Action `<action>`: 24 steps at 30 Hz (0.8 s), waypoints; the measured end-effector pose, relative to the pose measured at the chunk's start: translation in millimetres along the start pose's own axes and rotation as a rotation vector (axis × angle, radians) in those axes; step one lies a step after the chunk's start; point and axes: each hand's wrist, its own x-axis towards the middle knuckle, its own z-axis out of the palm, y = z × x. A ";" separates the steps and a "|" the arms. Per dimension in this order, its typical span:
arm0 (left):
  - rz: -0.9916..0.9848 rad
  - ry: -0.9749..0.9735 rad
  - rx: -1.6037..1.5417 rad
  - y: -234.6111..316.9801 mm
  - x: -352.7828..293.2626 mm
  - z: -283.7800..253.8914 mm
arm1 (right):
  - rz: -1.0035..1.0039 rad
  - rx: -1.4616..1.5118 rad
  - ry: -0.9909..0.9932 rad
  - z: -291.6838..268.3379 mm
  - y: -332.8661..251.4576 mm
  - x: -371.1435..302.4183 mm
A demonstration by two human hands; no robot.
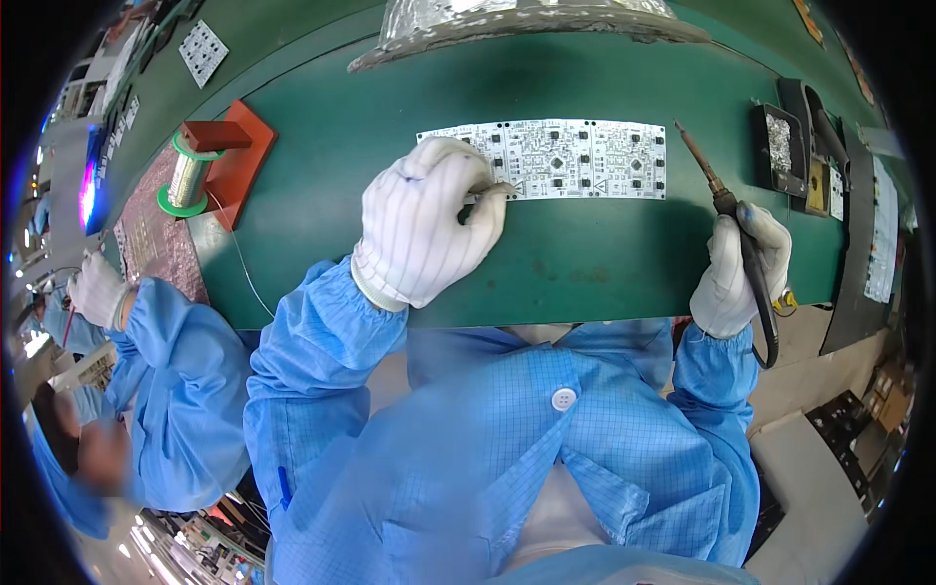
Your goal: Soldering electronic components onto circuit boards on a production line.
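Observation:
A white printed circuit board strip (575,161) with small black components lies across the green mat. Over its left end bends my left hand (424,219), in a white striped glove, thumb and fingertips pinched together at the board's lower edge. Something small and greyish shows at those fingertips, too small to name. To the right of the board, my right hand (746,263), also gloved, grips a soldering iron (723,198) by its handle. The iron's tip points up and to the left, apart from the board, and its dark cable loops down past my wrist.
A solder wire spool (188,177) sits on a red stand (246,161) at left, its wire trailing toward me. A foil-covered hood (526,19) overhangs the far side. At right stands a black tray (778,146) of silvery bits. A co-worker's gloved hand (97,291) is far left.

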 end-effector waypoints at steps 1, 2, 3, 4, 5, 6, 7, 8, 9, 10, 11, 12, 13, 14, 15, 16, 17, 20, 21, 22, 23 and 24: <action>0.034 -0.045 0.039 -0.7 0.2 0.8 | -0.004 -0.015 -0.004 0.1 0.2 0.1; 0.069 -0.080 0.070 -0.7 0.2 1.8 | -0.005 -0.018 -0.005 -1.3 -0.4 -0.2; 0.063 -0.063 0.047 0.2 0.0 2.5 | 0.009 -0.008 -0.033 -3.1 -1.1 -0.3; 0.061 -0.068 0.051 0.2 0.5 3.0 | 0.016 0.004 -0.037 -4.1 -1.3 -0.4; 0.063 -0.037 0.044 0.6 0.8 3.1 | 0.023 0.004 -0.062 -4.9 -1.3 -0.6; 0.066 0.000 0.040 0.8 1.0 2.9 | 0.010 0.008 -0.061 -4.9 -0.9 -0.7; 0.063 -0.005 0.039 0.8 1.0 2.6 | 0.002 0.008 -0.053 -4.4 -0.2 -1.1; 0.037 0.004 0.033 0.8 1.0 2.7 | -0.006 0.012 -0.064 -4.1 0.5 -1.1; 0.012 0.013 0.027 0.5 1.0 2.9 | -0.016 0.013 -0.052 -3.5 1.3 -1.1; 0.011 0.013 0.026 0.1 1.0 3.0 | -0.019 0.009 -0.015 -2.7 2.1 -1.0; 0.004 0.011 0.036 -0.4 1.1 3.5 | -0.026 0.013 -0.040 -2.0 2.9 -0.8; -0.003 0.008 0.046 -1.1 1.2 3.8 | -0.057 -0.014 -0.021 -1.2 3.7 -0.7; -0.004 0.008 0.046 -1.7 1.3 4.3 | -0.088 -0.041 -0.002 -0.7 4.1 -0.5; -0.009 0.004 0.053 -2.4 1.7 5.0 | -0.088 -0.041 -0.003 -0.7 4.3 -0.3; -0.009 0.005 0.066 -3.0 2.2 5.4 | -0.086 -0.055 0.001 -0.8 4.1 0.0; -0.014 -0.001 0.062 -3.4 2.7 6.3 | -0.080 -0.076 0.025 -1.0 4.2 0.1; 0.023 0.010 0.024 -3.8 3.4 7.1 | -0.084 -0.071 0.007 -1.0 4.1 0.2; 0.094 -0.024 -0.035 -2.1 3.8 8.8 | -0.072 -0.071 0.017 -1.8 4.4 0.2; 0.144 -0.057 -0.046 -0.7 3.5 9.2 | -0.063 -0.058 0.021 -2.0 4.8 0.0; 0.144 -0.051 -0.069 0.0 3.6 8.7 | -0.056 -0.044 0.026 -2.1 5.3 -0.1; 0.139 -0.061 -0.074 1.4 3.4 8.0 | -0.054 -0.045 0.026 -2.4 6.1 -0.1; 0.081 -0.025 -0.078 2.7 2.9 6.7 | -0.064 -0.037 0.034 -2.3 6.9 0.0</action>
